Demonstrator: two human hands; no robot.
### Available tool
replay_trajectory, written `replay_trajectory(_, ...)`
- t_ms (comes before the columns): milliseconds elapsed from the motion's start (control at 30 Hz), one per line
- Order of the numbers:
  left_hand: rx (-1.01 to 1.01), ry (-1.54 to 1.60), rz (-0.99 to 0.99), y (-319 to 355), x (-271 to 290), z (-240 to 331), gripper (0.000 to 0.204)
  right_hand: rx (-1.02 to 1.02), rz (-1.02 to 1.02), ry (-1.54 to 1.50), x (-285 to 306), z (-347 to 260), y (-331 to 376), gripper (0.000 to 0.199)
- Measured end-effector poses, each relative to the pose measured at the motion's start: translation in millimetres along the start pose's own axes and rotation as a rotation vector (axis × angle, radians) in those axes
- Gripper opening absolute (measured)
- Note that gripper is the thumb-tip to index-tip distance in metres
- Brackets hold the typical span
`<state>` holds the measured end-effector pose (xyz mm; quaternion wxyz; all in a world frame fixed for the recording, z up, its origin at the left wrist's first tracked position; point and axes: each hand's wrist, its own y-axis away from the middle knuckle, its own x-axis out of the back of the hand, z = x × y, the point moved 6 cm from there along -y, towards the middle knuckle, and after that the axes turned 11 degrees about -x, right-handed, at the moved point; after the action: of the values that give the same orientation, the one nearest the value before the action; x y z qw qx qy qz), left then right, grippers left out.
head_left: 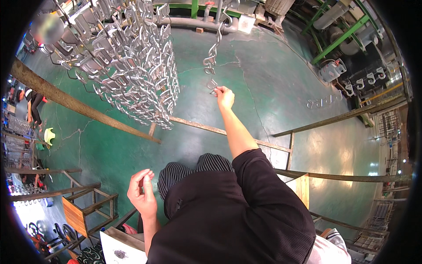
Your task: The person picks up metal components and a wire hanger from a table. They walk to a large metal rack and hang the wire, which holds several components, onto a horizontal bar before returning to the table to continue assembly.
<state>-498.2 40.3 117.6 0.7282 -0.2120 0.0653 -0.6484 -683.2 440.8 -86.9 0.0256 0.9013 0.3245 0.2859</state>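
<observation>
My right hand is stretched out ahead, its fingers pinched on the lowest metal hook of a hanging chain. That chain of bent silvery hooks runs up to the top of the view. Nearer my body, my left hand is raised beside my lap with fingers curled against the thumb; whatever may be between them is too small to make out. A dense mass of hanging metal hooks and flat plates fills the upper left, apart from both hands.
A wooden rail crosses at left, with another at right. Beside me stands a wooden stool. More hooks hang at far right near a grey gas cylinder. A person is at far left, by a yellow-green stool.
</observation>
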Motion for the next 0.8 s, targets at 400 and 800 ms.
replay_trajectory(400, -0.011, 0.047, -0.089, -11, -10, 6, 0.011, 0.196, 0.06, 0.147, 14, 4, 10, 0.016)
replay_trajectory(800, -0.008, 0.069, -0.244, -16, -62, -10, 0.012, 0.17, 0.046, 0.298, 18, 3, 6, 0.015)
